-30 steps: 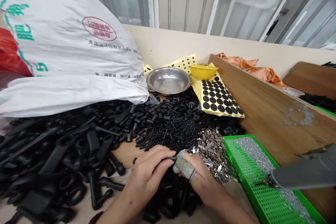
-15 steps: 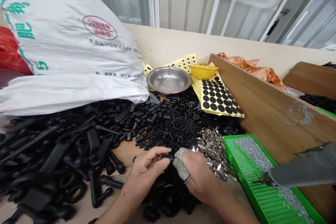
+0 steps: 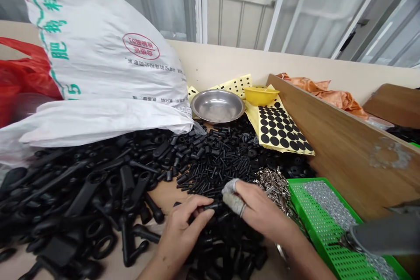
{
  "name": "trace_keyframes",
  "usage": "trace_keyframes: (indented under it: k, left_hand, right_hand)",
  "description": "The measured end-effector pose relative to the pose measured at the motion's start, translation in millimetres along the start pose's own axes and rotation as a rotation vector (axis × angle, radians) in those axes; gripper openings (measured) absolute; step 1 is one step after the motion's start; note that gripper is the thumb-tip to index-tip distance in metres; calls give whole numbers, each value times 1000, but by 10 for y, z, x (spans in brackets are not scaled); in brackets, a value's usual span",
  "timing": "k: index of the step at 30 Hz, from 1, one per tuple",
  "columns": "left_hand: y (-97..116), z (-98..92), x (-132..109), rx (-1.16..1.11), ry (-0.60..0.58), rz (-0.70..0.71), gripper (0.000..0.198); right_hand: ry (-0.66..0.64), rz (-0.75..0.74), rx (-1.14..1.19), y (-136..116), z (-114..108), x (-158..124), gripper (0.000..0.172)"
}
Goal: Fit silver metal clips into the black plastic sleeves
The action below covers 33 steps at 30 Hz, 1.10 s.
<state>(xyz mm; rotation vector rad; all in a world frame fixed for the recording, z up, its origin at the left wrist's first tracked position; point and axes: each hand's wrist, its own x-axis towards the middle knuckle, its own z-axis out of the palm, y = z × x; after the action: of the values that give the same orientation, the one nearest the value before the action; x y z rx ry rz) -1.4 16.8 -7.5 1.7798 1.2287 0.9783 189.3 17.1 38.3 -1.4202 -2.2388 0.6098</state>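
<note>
My left hand [image 3: 185, 225] pinches a short black plastic cylinder [image 3: 214, 206] between thumb and forefinger. My right hand [image 3: 254, 208] is closed at the cylinder's right end, and worn grey covers wrap two of its fingers. Its fingertips partly hide that end of the part. Under and in front of both hands lies a heap of black tubular pieces [image 3: 226, 245]. Small ribbed black screw-like parts [image 3: 210, 175] are piled just beyond my fingers. Thin shiny metal pieces [image 3: 274, 186] lie beyond my right hand, partly covered by it.
Larger black handle-like parts [image 3: 85, 192] cover the left side, below a white sack [image 3: 108, 70]. At the back are a steel bowl [image 3: 218, 105], a yellow bowl [image 3: 260, 96] and dotted sticker sheets [image 3: 282, 129]. A green basket [image 3: 315, 223] and grey tool [image 3: 383, 234] stand right, by a wooden board [image 3: 348, 157].
The camera view has shifted, so the scene sits further right and lower. My right hand's covered fingers have loosened and spread a little at the cylinder's end. My left hand keeps its pinch.
</note>
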Motion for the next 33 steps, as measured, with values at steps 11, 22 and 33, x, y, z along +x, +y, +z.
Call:
trace_keyframes:
  k: [11, 22, 33]
  left_hand:
    - [-149, -436, 368, 495, -9, 22, 20]
    - [-171, -403, 624, 204, 12, -112, 24]
    - [246, 121, 398, -1013, 19, -480, 33]
  right_hand:
    - [-4, 6, -309, 198, 238, 410, 26]
    - [216, 115, 248, 470, 109, 284, 12]
    - [302, 70, 779, 117, 111, 31, 11]
